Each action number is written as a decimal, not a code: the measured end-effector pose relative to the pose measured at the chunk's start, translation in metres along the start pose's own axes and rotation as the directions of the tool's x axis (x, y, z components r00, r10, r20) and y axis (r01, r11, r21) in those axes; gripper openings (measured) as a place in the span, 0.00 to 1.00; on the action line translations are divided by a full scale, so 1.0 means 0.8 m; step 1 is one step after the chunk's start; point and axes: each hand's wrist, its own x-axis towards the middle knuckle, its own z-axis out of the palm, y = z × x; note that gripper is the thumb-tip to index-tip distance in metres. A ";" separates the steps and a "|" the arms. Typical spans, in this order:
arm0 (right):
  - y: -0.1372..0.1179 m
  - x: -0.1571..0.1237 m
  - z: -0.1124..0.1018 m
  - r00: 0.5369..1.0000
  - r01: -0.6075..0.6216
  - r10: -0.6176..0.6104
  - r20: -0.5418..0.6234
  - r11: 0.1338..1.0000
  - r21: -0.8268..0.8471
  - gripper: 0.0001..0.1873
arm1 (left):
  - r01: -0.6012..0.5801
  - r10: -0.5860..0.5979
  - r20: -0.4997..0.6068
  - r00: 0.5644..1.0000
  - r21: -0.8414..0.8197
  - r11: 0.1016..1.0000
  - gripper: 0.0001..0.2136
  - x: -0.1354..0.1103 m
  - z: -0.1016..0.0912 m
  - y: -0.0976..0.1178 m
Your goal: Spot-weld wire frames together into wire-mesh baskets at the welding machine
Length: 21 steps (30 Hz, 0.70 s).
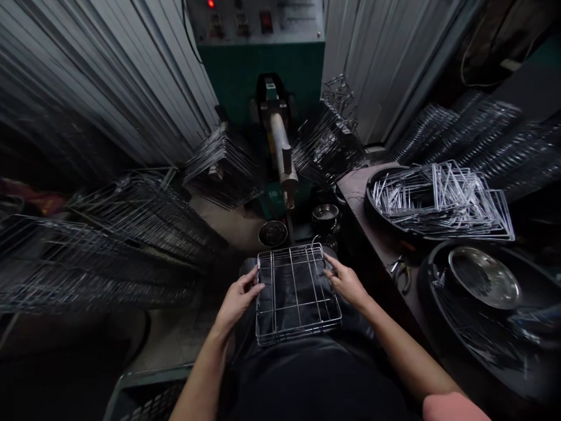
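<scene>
A shallow rectangular wire basket (294,303) of thin shiny metal rods rests over the lap on a dark apron. My left hand (239,297) grips its left side, thumb toward the inside and fingers at the outer wires. On the opposite side, my right hand (344,282) holds the upper right edge between thumb and fingers. Just beyond the basket, the metal arm of a spot welder (284,155) points down toward me. Below its tip stand a round dish (272,233) and a small metal bowl (325,213).
Stacked wire frames (221,169) flank the machine, with more wire racks (131,234) at left. On the right bench are a tub of bent wire frames (438,196), pliers (400,273) and a black basin (442,316) holding a metal bowl (484,277). A plastic crate (149,377) sits lower left.
</scene>
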 end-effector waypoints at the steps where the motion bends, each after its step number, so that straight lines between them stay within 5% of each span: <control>1: 0.006 -0.001 0.003 1.000 0.008 -0.007 -0.015 0.997 0.078 0.26 | 0.021 -0.021 0.013 1.000 -0.042 0.999 0.32 -0.003 0.001 0.000; 7: 0.014 -0.006 0.014 0.999 0.011 0.004 -0.045 0.950 0.311 0.26 | 0.045 -0.051 -0.045 0.998 -0.139 0.989 0.33 -0.023 0.010 0.008; 12: 0.029 -0.007 0.005 0.969 -0.157 0.241 -0.058 0.779 0.607 0.26 | 0.107 -0.121 -0.120 0.985 -0.113 0.988 0.37 -0.032 0.002 0.009; 17: 0.036 -0.026 0.020 0.939 -0.059 0.310 -0.149 0.571 0.819 0.12 | 0.351 -0.362 -0.094 0.928 -0.116 0.929 0.28 0.010 -0.013 0.011; 21: 0.035 -0.032 0.045 0.941 -0.026 0.302 -0.151 0.511 0.859 0.10 | 0.508 -0.508 0.024 0.861 0.005 0.861 0.18 0.049 0.006 0.024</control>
